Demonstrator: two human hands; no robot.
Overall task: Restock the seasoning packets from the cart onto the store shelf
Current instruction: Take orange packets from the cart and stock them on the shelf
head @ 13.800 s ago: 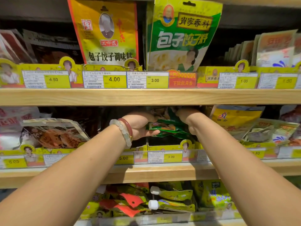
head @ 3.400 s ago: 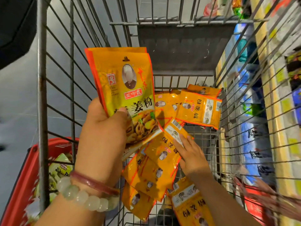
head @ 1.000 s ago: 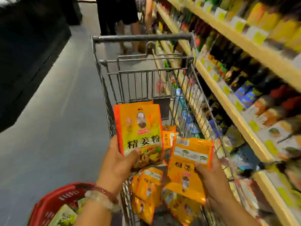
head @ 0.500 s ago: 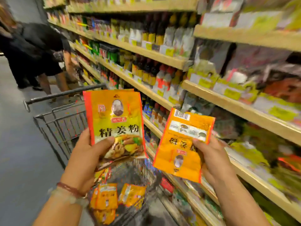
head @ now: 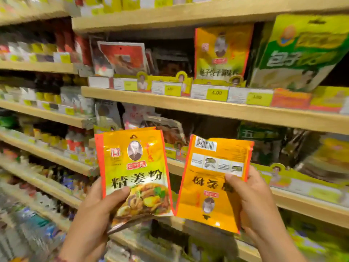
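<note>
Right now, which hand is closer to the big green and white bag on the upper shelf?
Right. The right hand is below the green and white bag and slightly to its left, gripping an orange packet. The left hand is much farther left.

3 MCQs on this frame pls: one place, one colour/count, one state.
1. Where is the packet in the left hand relative to the one in the right hand?
A. Behind it
B. To its left, side by side
C. Beneath it

2. What is the main colour of both held packets?
A. Orange-yellow
B. Blue
C. White

3. How is the right-hand packet oriented?
A. Folded in half
B. Print upright
C. Print upside down, barcode at top

Answers:
1. B: the two packets sit next to each other in front of the shelves, the left-hand one further left.
2. A: both faces are orange-yellow with red-orange edges.
3. C: its characters read inverted and the barcode is along the top edge.
</note>
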